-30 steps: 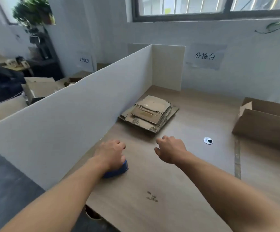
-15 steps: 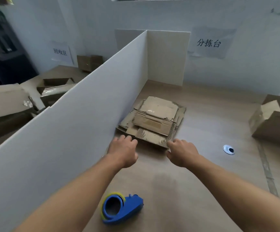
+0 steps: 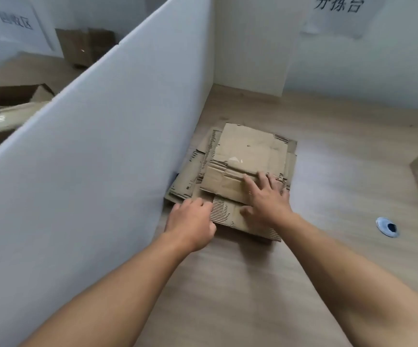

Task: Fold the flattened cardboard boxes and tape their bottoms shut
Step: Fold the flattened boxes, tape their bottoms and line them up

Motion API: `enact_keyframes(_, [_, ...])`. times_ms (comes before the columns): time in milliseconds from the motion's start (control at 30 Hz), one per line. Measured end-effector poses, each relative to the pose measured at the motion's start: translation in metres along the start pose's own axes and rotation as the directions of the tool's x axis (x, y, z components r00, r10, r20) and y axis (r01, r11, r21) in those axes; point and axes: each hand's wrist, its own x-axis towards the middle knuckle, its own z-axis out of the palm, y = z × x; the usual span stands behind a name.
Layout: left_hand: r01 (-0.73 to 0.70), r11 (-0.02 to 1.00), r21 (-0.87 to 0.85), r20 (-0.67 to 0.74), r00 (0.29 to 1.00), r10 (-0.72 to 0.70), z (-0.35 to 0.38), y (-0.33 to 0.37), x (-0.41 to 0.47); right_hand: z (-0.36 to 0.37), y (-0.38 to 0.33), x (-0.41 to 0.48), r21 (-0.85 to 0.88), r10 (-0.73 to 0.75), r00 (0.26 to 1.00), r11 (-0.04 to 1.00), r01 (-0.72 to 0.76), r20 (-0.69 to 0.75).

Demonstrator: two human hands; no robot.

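Several flattened brown cardboard boxes [image 3: 190, 176] lie stacked on the pale wood surface [image 3: 353, 171], pushed against the white partition board [image 3: 103, 146] at left. My right hand [image 3: 268, 199] rests flat on the top sheet [image 3: 243, 149], fingers spread wide. My left hand [image 3: 190, 221] curls at the stack's near left corner; whether it grips, I cannot tell. Judging from this, nothing is folded or taped yet, so the whole job remains.

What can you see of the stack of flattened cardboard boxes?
The stack of flattened cardboard boxes is brown corrugated board with torn fluted edges and a tape remnant on top. Uneven layers lie flat on the wooden table, beside the white divider. The right hand rests spread on top; the left hand touches its near-left corner.
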Motion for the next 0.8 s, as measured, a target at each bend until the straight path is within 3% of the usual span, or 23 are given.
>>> enact_keyframes(67, [0.0,1.0,-0.014,-0.009,1.0,0.0,0.003,-0.004,0.003,-0.001,0.005,0.006,-0.03,-0.028,1.0,0.999,0.027,-0.007])
enact_keyframes(200, [0.004,1.0,-0.031,0.011,1.0,-0.003,-0.002,-0.002,0.0,-0.009,0.011,0.0,-0.375,-0.223,0.956,0.917,0.138,-0.192])
enact_keyframes(300, [0.008,0.997,-0.071,-0.005,1.0,-0.008,-0.012,0.001,-0.01,-0.021,0.011,-0.028,-0.38,-0.146,0.976,0.922,0.076,-0.16])
enact_keyframes(433, [-0.024,0.969,-0.247,-0.013,1.0,0.022,-0.029,0.015,-0.032,-0.054,0.028,-0.09,-0.109,0.0,0.943,0.993,-0.039,-0.333])
enact_keyframes(567, [-0.057,0.892,-0.448,-0.016,0.998,0.056,-0.04,0.046,-0.065,-0.073,0.059,-0.171,0.321,0.16,0.932,0.946,-0.05,-0.326])
enact_keyframes(667, [-0.052,0.819,-0.572,-0.063,0.998,0.019,-0.04,0.074,-0.09,-0.076,0.086,-0.24,0.579,0.207,0.926,0.815,0.015,-0.316])
enact_keyframes(800, [-0.053,0.76,-0.647,-0.097,0.995,-0.013,-0.035,0.111,-0.124,-0.067,0.106,-0.333,0.877,0.307,0.923,0.476,0.062,-0.232])
